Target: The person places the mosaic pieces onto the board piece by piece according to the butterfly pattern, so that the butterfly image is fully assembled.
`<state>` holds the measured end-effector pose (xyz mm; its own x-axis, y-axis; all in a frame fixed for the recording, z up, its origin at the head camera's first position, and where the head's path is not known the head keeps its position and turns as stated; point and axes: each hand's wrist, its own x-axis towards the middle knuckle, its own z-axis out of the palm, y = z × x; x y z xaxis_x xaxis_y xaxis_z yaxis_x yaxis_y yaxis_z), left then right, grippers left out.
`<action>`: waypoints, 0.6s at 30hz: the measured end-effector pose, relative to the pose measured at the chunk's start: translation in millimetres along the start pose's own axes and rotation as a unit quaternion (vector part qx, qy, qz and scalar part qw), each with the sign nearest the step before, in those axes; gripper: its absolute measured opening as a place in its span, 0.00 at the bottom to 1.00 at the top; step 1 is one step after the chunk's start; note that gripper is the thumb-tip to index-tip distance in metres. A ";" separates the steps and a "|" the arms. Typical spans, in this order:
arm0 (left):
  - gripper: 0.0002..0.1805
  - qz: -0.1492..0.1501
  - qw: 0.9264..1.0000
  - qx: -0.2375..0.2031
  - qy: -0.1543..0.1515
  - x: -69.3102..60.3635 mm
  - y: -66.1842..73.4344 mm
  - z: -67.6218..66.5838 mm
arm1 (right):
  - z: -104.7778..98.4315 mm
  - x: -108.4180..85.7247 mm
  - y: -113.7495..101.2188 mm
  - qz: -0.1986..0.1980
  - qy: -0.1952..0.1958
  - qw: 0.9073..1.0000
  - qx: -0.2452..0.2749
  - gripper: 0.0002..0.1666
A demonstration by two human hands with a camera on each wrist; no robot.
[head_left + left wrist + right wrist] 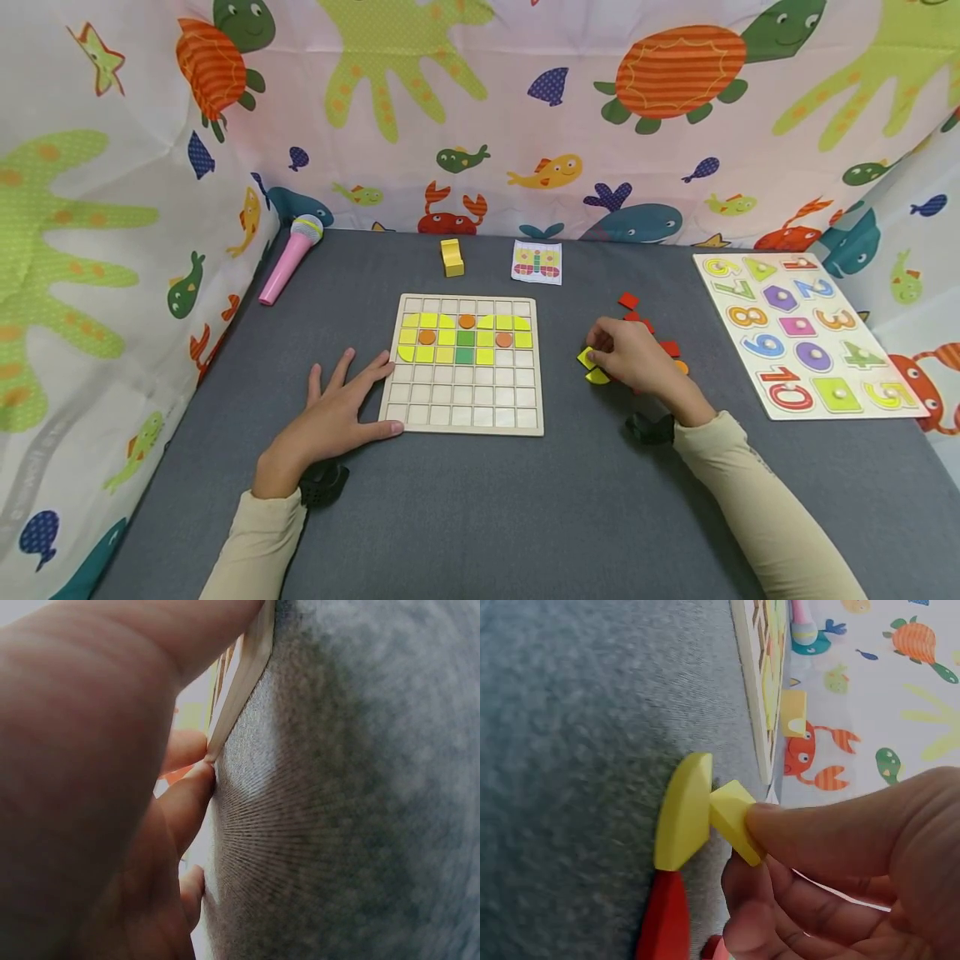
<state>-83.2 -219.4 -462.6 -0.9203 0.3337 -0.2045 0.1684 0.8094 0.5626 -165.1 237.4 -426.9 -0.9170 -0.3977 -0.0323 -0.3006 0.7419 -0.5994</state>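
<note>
A wooden grid board [461,396] lies on the grey table, its upper rows filled with yellow, orange and green tiles. My left hand [333,421] rests at the board's left side, fingers spread, with fingertips and thumb touching its edge. To the right of the board, my right hand [633,354] pinches a yellow square tile [733,817] between thumb and fingers. Right beside that tile, a yellow rounded tile [684,814] lies on the table. A red tile [664,919] sits close to it in the right wrist view.
Loose red tiles [628,301] lie around the right hand. Behind the board are a yellow block [452,257] and a small pattern card [536,262]. A pink toy microphone [288,260] lies back left, and a number puzzle board [806,333] at the right.
</note>
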 end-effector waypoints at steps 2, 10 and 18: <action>0.56 -0.001 1.000 0.000 -0.001 0.3 0.2 0.3 | -1.9 0.5 -1.6 -0.002 0.009 1.000 0.002 0.04; 0.55 0.003 1.000 0.003 0.010 -0.1 0.8 -0.7 | 3.3 7.3 -10.4 0.009 0.013 0.996 0.084 0.03; 0.56 0.004 1.000 0.002 0.013 -0.2 0.7 -0.9 | 17.7 20.6 -30.7 0.003 -0.004 0.991 0.133 0.04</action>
<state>-83.2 -219.4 -461.5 -0.9275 0.3277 -0.1800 0.1770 0.8089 0.5607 -170.1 196.8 -423.3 -0.9163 -0.3981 -0.0427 -0.2135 0.5762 -0.7889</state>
